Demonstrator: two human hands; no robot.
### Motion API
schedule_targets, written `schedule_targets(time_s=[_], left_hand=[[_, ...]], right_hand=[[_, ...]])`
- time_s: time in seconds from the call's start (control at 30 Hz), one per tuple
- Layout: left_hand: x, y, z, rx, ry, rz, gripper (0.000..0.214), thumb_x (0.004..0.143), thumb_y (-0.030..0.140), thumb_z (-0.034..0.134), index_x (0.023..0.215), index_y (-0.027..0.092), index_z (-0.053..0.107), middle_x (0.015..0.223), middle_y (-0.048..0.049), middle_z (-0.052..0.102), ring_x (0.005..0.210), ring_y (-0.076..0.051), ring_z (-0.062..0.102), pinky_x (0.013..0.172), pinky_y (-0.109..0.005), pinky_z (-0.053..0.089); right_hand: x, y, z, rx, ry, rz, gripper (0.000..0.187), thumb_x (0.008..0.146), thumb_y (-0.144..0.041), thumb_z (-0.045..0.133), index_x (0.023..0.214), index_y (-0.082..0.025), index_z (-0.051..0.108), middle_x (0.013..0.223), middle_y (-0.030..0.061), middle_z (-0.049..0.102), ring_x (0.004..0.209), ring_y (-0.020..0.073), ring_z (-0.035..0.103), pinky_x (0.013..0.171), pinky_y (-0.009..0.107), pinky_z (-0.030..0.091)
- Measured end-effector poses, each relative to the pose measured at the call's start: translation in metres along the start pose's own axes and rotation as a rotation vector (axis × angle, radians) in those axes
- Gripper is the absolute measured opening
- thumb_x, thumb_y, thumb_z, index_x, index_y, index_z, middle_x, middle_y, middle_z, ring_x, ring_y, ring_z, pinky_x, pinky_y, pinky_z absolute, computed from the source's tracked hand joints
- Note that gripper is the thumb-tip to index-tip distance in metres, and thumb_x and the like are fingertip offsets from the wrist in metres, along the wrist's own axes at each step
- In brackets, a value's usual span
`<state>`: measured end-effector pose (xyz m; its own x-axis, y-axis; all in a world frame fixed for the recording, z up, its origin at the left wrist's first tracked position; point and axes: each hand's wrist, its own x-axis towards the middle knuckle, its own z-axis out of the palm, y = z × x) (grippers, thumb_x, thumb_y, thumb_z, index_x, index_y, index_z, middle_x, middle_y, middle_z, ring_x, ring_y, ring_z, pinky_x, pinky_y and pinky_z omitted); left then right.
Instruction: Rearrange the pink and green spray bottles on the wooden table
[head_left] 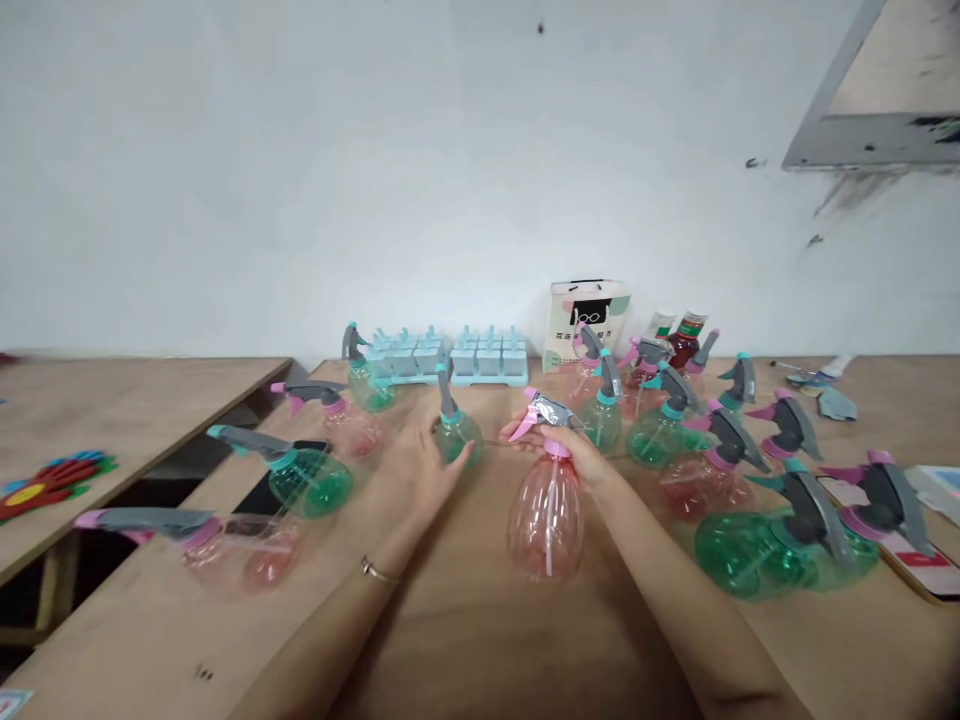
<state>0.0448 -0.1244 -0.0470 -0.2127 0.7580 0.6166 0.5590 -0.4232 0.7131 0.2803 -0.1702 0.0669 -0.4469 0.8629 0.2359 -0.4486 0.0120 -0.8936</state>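
Note:
My left hand curls round the body of a small green spray bottle, whose grey head points up. Nearer to me stands a clear pink spray bottle, upright, with a pink collar and a grey and pink trigger head. My right hand holds it at that head, fingers reaching behind the trigger; part of the grip is hidden. Just right of this hand is another green spray bottle. To the left, a green spray bottle and a pink spray bottle lean or lie on the wooden table.
Several more spray bottles crowd the right side, among them a green one. Light blue ice-pop moulds and a printed paper bag stand against the wall. A phone lies far right. A gap separates the left table.

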Motion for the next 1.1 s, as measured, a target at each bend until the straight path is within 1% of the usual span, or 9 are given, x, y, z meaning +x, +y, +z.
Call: schedule_targets(time_s=[0.1, 0.2, 0.3, 0.4, 0.47, 0.6, 0.8, 1.0, 1.1], left_hand=[[-0.038, 0.022, -0.003, -0.059, -0.098, -0.015, 0.068, 0.079, 0.043, 0.071, 0.135, 0.022, 0.037, 0.132, -0.0141, 0.055, 0.124, -0.030, 0.055, 0.107, -0.052, 0.044], [-0.054, 0.030, -0.005, -0.102, -0.198, -0.052, 0.071, 0.080, 0.044, 0.070, 0.137, 0.022, 0.033, 0.131, -0.0150, 0.057, 0.123, -0.030, 0.058, 0.105, -0.052, 0.046], [-0.054, 0.026, -0.008, -0.069, -0.219, -0.068, 0.074, 0.078, 0.048, 0.071, 0.136, 0.020, 0.035, 0.128, -0.0164, 0.059, 0.122, -0.033, 0.059, 0.104, -0.054, 0.046], [-0.049, 0.020, -0.011, -0.047, -0.207, -0.076, 0.077, 0.076, 0.050, 0.072, 0.137, 0.020, 0.035, 0.128, -0.0177, 0.059, 0.119, -0.035, 0.060, 0.103, -0.056, 0.047], [-0.047, 0.018, -0.011, -0.052, -0.198, -0.066, 0.077, 0.077, 0.050, 0.072, 0.137, 0.020, 0.034, 0.130, -0.0182, 0.057, 0.120, -0.035, 0.059, 0.103, -0.057, 0.047], [-0.046, 0.017, -0.011, -0.064, -0.204, -0.037, 0.074, 0.079, 0.048, 0.069, 0.138, 0.021, 0.033, 0.133, -0.0177, 0.055, 0.124, -0.035, 0.056, 0.106, -0.057, 0.044], [-0.045, 0.018, -0.016, -0.065, -0.235, -0.051, 0.073, 0.080, 0.046, 0.070, 0.138, 0.021, 0.034, 0.133, -0.0165, 0.056, 0.123, -0.034, 0.057, 0.105, -0.056, 0.046], [-0.045, 0.017, -0.015, -0.088, -0.237, -0.023, 0.071, 0.081, 0.043, 0.070, 0.139, 0.023, 0.035, 0.133, -0.0148, 0.057, 0.125, -0.033, 0.056, 0.107, -0.055, 0.044], [-0.045, 0.016, -0.015, -0.069, -0.236, -0.022, 0.072, 0.080, 0.046, 0.070, 0.138, 0.022, 0.034, 0.133, -0.0158, 0.056, 0.125, -0.034, 0.056, 0.107, -0.056, 0.044]], right_hand=[[-0.003, -0.009, 0.007, 0.053, -0.028, 0.021, 0.034, 0.070, -0.040, 0.070, 0.097, -0.019, 0.069, 0.094, 0.0102, 0.077, 0.101, 0.0292, 0.071, 0.090, 0.043, 0.053], [-0.004, -0.013, 0.008, 0.075, -0.026, 0.035, 0.032, 0.068, -0.037, 0.069, 0.093, -0.018, 0.068, 0.089, 0.0096, 0.076, 0.094, 0.0283, 0.072, 0.084, 0.040, 0.055], [-0.005, -0.014, 0.008, 0.071, 0.071, 0.010, 0.023, 0.072, -0.037, 0.067, 0.084, -0.017, 0.068, 0.079, 0.0070, 0.075, 0.080, 0.0237, 0.073, 0.073, 0.033, 0.055], [-0.006, -0.013, 0.009, 0.070, 0.168, 0.050, 0.017, 0.075, -0.035, 0.066, 0.076, -0.018, 0.066, 0.070, 0.0038, 0.072, 0.067, 0.0192, 0.071, 0.061, 0.027, 0.051], [-0.005, -0.012, 0.011, 0.079, 0.172, 0.078, 0.016, 0.073, -0.034, 0.067, 0.076, -0.018, 0.066, 0.069, 0.0037, 0.072, 0.067, 0.0193, 0.070, 0.060, 0.027, 0.051], [-0.002, -0.012, 0.016, 0.107, 0.094, 0.071, 0.022, 0.070, -0.037, 0.070, 0.079, -0.018, 0.067, 0.072, 0.0056, 0.073, 0.076, 0.0219, 0.071, 0.070, 0.031, 0.053], [-0.003, -0.013, 0.027, 0.133, 0.188, 0.035, 0.032, 0.074, -0.048, 0.075, 0.071, -0.019, 0.063, 0.061, -0.0009, 0.064, 0.058, 0.0140, 0.064, 0.051, 0.023, 0.047], [-0.003, -0.007, 0.030, 0.082, 0.090, 0.111, 0.038, 0.072, -0.053, 0.078, 0.086, -0.019, 0.070, 0.080, 0.0056, 0.074, 0.082, 0.0206, 0.072, 0.076, 0.031, 0.056], [-0.002, -0.005, 0.029, 0.081, 0.126, 0.078, 0.038, 0.071, -0.052, 0.079, 0.086, -0.019, 0.070, 0.076, 0.0044, 0.074, 0.080, 0.0205, 0.073, 0.070, 0.029, 0.056]])
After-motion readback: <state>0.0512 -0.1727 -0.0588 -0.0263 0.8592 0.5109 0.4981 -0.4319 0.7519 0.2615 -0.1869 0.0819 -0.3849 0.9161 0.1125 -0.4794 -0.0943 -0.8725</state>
